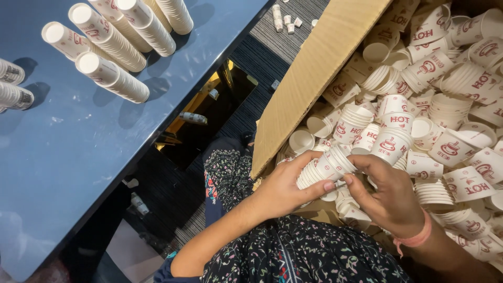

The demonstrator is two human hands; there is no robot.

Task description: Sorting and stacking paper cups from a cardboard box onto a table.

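A short stack of nested white paper cups is held between both hands at the near edge of an open cardboard box: the left hand is wrapped around its lower part in a closed grip, while the right hand pinches its rim end with thumb and fingers. The box, on the right, is filled with loose and stacked cups printed in red. Long finished cup stacks are laid on the blue worktop at the far left.
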